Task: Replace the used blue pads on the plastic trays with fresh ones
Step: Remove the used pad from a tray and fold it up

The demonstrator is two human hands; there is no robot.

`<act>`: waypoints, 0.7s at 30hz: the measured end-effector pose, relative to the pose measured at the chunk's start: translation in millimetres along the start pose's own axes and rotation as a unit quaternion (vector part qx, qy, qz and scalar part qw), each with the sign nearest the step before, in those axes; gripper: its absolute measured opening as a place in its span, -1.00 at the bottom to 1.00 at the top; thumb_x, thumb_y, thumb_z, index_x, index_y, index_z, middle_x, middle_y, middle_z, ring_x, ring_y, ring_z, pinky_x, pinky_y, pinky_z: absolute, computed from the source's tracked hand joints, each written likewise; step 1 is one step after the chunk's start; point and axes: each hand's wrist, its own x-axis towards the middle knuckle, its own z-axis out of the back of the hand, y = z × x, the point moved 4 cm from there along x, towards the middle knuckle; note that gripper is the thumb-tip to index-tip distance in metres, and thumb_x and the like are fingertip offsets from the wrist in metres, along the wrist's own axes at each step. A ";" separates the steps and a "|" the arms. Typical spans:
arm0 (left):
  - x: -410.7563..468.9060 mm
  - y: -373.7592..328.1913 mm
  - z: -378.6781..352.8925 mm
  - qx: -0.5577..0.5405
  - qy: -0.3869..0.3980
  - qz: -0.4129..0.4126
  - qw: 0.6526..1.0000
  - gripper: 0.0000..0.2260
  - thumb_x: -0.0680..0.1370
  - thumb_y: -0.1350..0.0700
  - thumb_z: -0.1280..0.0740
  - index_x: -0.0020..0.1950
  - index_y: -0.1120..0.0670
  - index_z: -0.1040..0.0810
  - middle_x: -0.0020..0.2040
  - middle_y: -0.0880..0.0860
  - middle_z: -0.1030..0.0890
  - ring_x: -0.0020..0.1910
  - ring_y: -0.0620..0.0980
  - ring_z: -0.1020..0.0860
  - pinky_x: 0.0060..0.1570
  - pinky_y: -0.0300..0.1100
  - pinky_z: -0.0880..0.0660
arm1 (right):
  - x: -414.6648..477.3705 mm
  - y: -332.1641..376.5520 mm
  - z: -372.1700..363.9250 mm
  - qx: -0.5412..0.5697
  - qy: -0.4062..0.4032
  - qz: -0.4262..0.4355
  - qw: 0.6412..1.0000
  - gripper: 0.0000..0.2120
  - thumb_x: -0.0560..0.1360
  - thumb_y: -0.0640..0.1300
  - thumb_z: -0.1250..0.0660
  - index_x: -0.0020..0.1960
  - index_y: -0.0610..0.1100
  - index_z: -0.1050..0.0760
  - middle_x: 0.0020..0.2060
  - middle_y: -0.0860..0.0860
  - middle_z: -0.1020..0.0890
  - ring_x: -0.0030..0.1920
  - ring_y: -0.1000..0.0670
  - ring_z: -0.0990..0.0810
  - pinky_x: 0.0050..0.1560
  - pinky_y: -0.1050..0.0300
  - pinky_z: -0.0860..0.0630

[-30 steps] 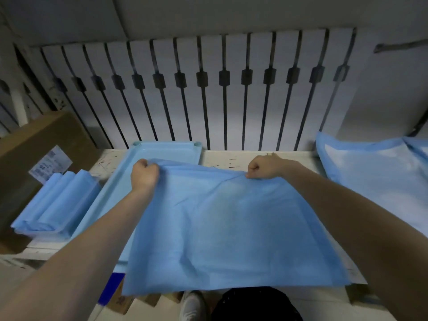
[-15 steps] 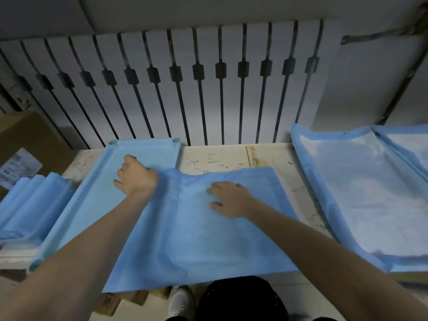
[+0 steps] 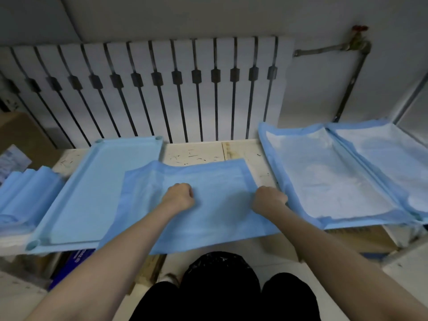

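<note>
Centrally, a blue pad (image 3: 215, 212) lies spread on the desk (image 3: 196, 154), its left part draped over the right rim of a bare plastic tray (image 3: 92, 193) and its near edge hanging over the desk front. My left hand (image 3: 178, 197) rests on the middle of the pad with fingers curled into a fist; whether it pinches the fabric I cannot tell. My right hand (image 3: 269, 199), also curled, grips the pad at its right edge. To the right lie two spread pads (image 3: 328, 179), white side up, just beside each other. At far left lies a stack of folded pads (image 3: 23, 200).
</note>
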 end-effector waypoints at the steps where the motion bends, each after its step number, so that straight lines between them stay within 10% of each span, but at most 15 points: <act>1: -5.6 -2.3 -4.5 0.005 0.011 -0.006 1.000 -0.88 0.44 0.19 -0.25 -0.08 0.04 -0.53 0.08 0.05 -0.58 0.07 0.05 -0.54 0.05 -0.12 -0.51 | -5.4 -4.2 -0.9 0.005 0.012 -0.009 1.000 -0.69 0.56 -0.12 -0.15 0.27 -0.16 -0.41 0.22 -0.09 -0.51 0.22 -0.13 -0.51 0.04 0.07 -0.45; 10: -50.5 -9.3 -33.7 0.041 0.116 -0.019 0.992 -0.37 0.49 -0.12 -0.33 0.45 0.13 -0.23 0.44 0.13 -0.23 0.42 0.13 -0.27 0.35 -0.06 -0.30 | -47.2 -23.8 -13.8 0.076 -0.032 -0.032 0.996 -0.75 0.56 -0.19 -0.13 0.20 -0.20 -0.44 0.16 -0.14 -0.51 0.14 -0.14 -0.53 -0.04 0.05 -0.45; 21: -58.8 -1.2 -45.8 0.098 0.200 -0.011 0.975 0.13 0.32 -0.10 -0.53 0.56 0.08 0.24 0.55 0.08 0.28 0.53 0.13 0.26 0.49 0.13 -0.02 | -59.5 -15.4 -20.4 -0.025 -0.033 0.034 0.999 -0.82 0.55 -0.28 -0.17 0.08 -0.14 -0.49 0.02 -0.03 -0.60 0.03 -0.03 -0.59 -0.19 0.20 -0.40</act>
